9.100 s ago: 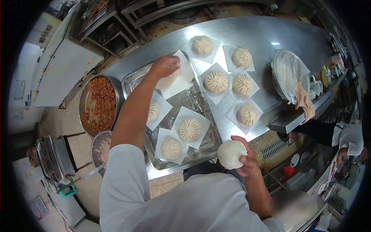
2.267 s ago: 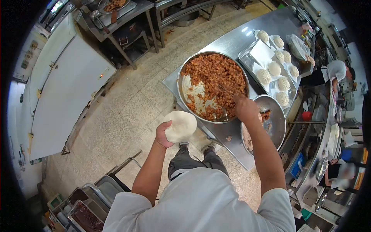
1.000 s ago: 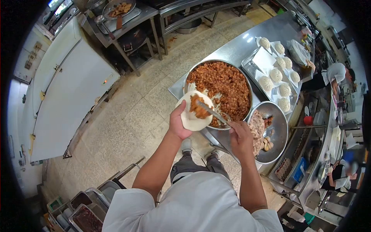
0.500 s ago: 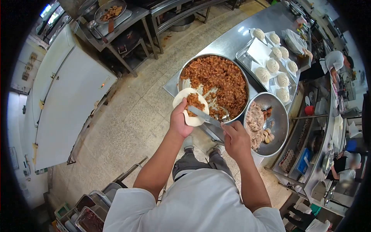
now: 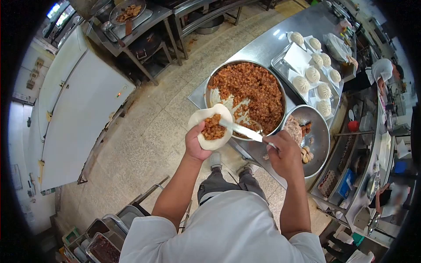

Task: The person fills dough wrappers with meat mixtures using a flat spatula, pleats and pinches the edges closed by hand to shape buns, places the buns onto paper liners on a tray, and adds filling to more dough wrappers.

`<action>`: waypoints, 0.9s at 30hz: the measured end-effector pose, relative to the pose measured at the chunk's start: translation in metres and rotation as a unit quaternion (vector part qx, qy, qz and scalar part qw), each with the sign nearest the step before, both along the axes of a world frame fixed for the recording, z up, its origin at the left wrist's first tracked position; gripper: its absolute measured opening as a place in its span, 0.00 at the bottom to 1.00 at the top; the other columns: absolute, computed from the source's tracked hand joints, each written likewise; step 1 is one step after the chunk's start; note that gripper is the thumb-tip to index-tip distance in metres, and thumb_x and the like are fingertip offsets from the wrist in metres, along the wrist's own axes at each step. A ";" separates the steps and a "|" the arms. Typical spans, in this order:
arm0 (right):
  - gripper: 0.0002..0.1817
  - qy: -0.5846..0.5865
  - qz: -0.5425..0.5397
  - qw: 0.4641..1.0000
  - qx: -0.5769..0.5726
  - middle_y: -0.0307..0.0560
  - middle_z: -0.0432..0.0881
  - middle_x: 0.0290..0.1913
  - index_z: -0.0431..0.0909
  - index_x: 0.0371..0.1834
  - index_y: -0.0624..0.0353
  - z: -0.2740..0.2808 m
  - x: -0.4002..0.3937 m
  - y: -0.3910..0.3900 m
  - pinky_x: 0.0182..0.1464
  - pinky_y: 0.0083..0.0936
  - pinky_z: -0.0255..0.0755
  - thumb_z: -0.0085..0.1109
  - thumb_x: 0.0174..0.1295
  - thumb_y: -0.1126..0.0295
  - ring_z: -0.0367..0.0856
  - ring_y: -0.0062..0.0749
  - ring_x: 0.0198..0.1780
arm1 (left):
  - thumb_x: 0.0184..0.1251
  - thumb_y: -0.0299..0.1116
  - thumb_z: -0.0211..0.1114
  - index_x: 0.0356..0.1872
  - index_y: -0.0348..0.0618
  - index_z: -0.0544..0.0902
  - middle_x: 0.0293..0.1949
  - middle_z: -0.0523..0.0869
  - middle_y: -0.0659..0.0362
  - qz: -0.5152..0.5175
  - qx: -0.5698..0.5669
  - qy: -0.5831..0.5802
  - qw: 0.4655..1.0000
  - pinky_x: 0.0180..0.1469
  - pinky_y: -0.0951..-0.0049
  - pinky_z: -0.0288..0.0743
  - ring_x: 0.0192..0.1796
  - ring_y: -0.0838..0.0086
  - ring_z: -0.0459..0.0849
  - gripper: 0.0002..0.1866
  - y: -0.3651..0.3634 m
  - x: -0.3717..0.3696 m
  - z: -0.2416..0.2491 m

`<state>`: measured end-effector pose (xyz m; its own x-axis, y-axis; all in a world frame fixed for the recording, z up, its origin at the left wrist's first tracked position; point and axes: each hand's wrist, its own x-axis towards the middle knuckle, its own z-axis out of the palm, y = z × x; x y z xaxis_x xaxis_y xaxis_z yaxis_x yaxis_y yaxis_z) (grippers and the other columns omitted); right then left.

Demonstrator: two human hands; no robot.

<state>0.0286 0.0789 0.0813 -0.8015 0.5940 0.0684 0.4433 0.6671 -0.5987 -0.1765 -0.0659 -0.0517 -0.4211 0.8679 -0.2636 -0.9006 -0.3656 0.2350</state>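
My left hand (image 5: 197, 144) cups a round dough wrapper (image 5: 195, 117) with a mound of reddish-brown chopped filling (image 5: 213, 128) in its middle. In my right hand (image 5: 285, 153) is the handle of a flat metal spatula (image 5: 245, 131), its blade tip at the right edge of the mound. Just beyond both hands stands a large round pan (image 5: 284, 98), mostly full of the same filling, with bare smeared metal at its near left. Partly behind my right hand, a steel bowl (image 5: 323, 140) holds pale minced meat (image 5: 293, 129), darker pieces and several tan round pieces (image 5: 306, 154).
Pleated buns (image 5: 312, 74) on paper squares sit on a tray (image 5: 280, 65) at the steel table's (image 5: 258, 46) right side. A white freezer (image 5: 83, 105) stands left. Co-workers (image 5: 381, 72) are along the right. Stacked trays (image 5: 105, 241) lie lower left.
My left hand has moved slightly left with the wrapper, which is tilted more. My right hand and the spatula have shifted right, the blade drawing back from across the filling.
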 end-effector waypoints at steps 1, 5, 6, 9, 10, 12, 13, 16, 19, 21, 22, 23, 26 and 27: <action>0.12 0.008 -0.017 1.000 -0.018 0.52 0.80 0.38 0.84 0.44 0.56 0.004 -0.001 0.001 0.39 0.41 0.76 0.60 0.58 0.79 0.82 0.51 0.37 | 0.68 0.37 0.62 0.69 0.39 0.69 0.66 0.77 0.46 -0.002 0.031 -0.004 0.999 0.71 0.47 0.68 0.66 0.52 0.77 0.30 -0.003 -0.001 -0.002; 0.14 -0.024 0.064 0.997 -0.040 0.54 0.79 0.40 0.83 0.46 0.56 -0.018 -0.018 0.009 0.44 0.43 0.75 0.60 0.57 0.79 0.81 0.54 0.42 | 0.68 0.39 0.63 0.70 0.40 0.68 0.67 0.76 0.47 0.018 -0.012 0.051 0.998 0.72 0.49 0.68 0.67 0.52 0.76 0.31 -0.005 -0.006 -0.004; 0.15 -0.013 0.086 0.996 -0.034 0.56 0.78 0.41 0.82 0.49 0.56 -0.026 -0.019 0.021 0.45 0.44 0.74 0.58 0.58 0.80 0.80 0.56 0.44 | 0.68 0.39 0.63 0.70 0.40 0.68 0.67 0.76 0.47 0.021 -0.011 0.051 0.998 0.72 0.49 0.68 0.67 0.52 0.76 0.31 -0.008 -0.009 -0.006; 0.17 -0.050 -0.023 0.998 0.041 0.58 0.79 0.41 0.81 0.52 0.56 -0.045 -0.032 0.050 0.46 0.47 0.75 0.55 0.59 0.78 0.81 0.57 0.45 | 0.67 0.47 0.64 0.73 0.43 0.66 0.68 0.75 0.47 0.113 0.027 0.029 0.993 0.68 0.36 0.68 0.67 0.48 0.76 0.36 -0.026 -0.025 -0.009; 0.17 -0.052 -0.025 0.998 0.040 0.58 0.79 0.41 0.81 0.52 0.56 -0.057 -0.039 0.058 0.46 0.47 0.75 0.55 0.59 0.78 0.81 0.57 0.45 | 0.67 0.49 0.63 0.73 0.44 0.65 0.68 0.74 0.47 0.052 -0.002 0.056 0.997 0.67 0.33 0.67 0.69 0.47 0.74 0.37 -0.040 -0.039 -0.018; 0.18 -0.140 -0.088 0.974 0.153 0.61 0.80 0.43 0.79 0.53 0.57 -0.087 -0.052 0.071 0.46 0.47 0.77 0.53 0.58 0.77 0.82 0.58 0.44 | 0.67 0.51 0.63 0.74 0.45 0.64 0.69 0.73 0.48 -0.008 -0.030 0.082 0.996 0.66 0.30 0.67 0.70 0.46 0.72 0.38 -0.057 -0.054 -0.028; 0.18 -0.140 -0.086 0.974 0.154 0.61 0.80 0.43 0.79 0.53 0.57 -0.102 -0.052 0.071 0.46 0.47 0.77 0.53 0.58 0.77 0.82 0.58 0.44 | 0.66 0.53 0.62 0.74 0.46 0.64 0.70 0.73 0.48 -0.047 -0.032 0.103 0.993 0.66 0.30 0.67 0.71 0.46 0.71 0.39 -0.063 -0.055 -0.028; 0.16 -0.132 -0.019 0.977 0.164 0.61 0.82 0.44 0.81 0.50 0.60 -0.139 -0.048 0.066 0.41 0.47 0.81 0.53 0.57 0.76 0.85 0.59 0.38 | 0.66 0.55 0.62 0.75 0.46 0.62 0.70 0.72 0.48 -0.037 0.053 0.078 0.995 0.67 0.32 0.66 0.71 0.47 0.71 0.41 -0.063 -0.033 0.001; 0.16 -0.124 0.068 0.982 0.122 0.58 0.83 0.40 0.82 0.48 0.59 -0.148 -0.033 0.056 0.41 0.47 0.80 0.54 0.57 0.75 0.86 0.56 0.38 | 0.64 0.55 0.64 0.76 0.46 0.62 0.71 0.72 0.47 0.028 0.110 0.005 0.994 0.71 0.39 0.64 0.71 0.48 0.72 0.42 -0.071 -0.023 -0.018; 0.16 -0.118 0.077 0.984 0.110 0.58 0.84 0.39 0.83 0.48 0.58 -0.137 -0.032 0.032 0.41 0.47 0.80 0.54 0.57 0.75 0.86 0.55 0.38 | 0.63 0.53 0.65 0.73 0.37 0.63 0.70 0.72 0.45 -0.069 -0.005 0.080 0.994 0.74 0.44 0.61 0.72 0.50 0.70 0.43 -0.076 -0.028 -0.038; 0.17 -0.110 0.086 0.986 0.095 0.58 0.85 0.37 0.84 0.48 0.57 -0.131 -0.034 0.024 0.42 0.47 0.80 0.53 0.57 0.75 0.86 0.55 0.37 | 0.63 0.52 0.65 0.72 0.35 0.64 0.70 0.72 0.44 -0.086 -0.024 0.060 0.994 0.74 0.46 0.62 0.72 0.50 0.71 0.43 -0.077 -0.028 -0.037; 0.17 -0.109 0.087 0.986 0.096 0.58 0.85 0.37 0.84 0.48 0.57 -0.127 -0.036 0.024 0.42 0.47 0.80 0.53 0.57 0.75 0.86 0.55 0.37 | 0.63 0.52 0.65 0.72 0.35 0.64 0.70 0.72 0.44 -0.084 -0.023 0.061 0.994 0.74 0.46 0.62 0.72 0.50 0.71 0.43 -0.077 -0.025 -0.035; 0.17 -0.149 0.062 0.986 0.032 0.59 0.85 0.38 0.85 0.48 0.56 -0.121 -0.033 0.023 0.42 0.47 0.79 0.52 0.57 0.75 0.85 0.56 0.38 | 0.66 0.47 0.64 0.71 0.34 0.65 0.68 0.74 0.43 -0.014 0.124 -0.019 0.992 0.73 0.48 0.64 0.70 0.50 0.74 0.38 -0.070 -0.017 -0.027; 0.17 -0.135 0.031 0.990 -0.016 0.60 0.85 0.37 0.85 0.48 0.56 -0.120 -0.029 0.025 0.43 0.46 0.79 0.52 0.57 0.75 0.85 0.57 0.38 | 0.66 0.48 0.64 0.71 0.35 0.66 0.68 0.74 0.44 -0.018 0.105 0.001 0.994 0.73 0.48 0.64 0.69 0.50 0.74 0.37 -0.065 -0.018 -0.026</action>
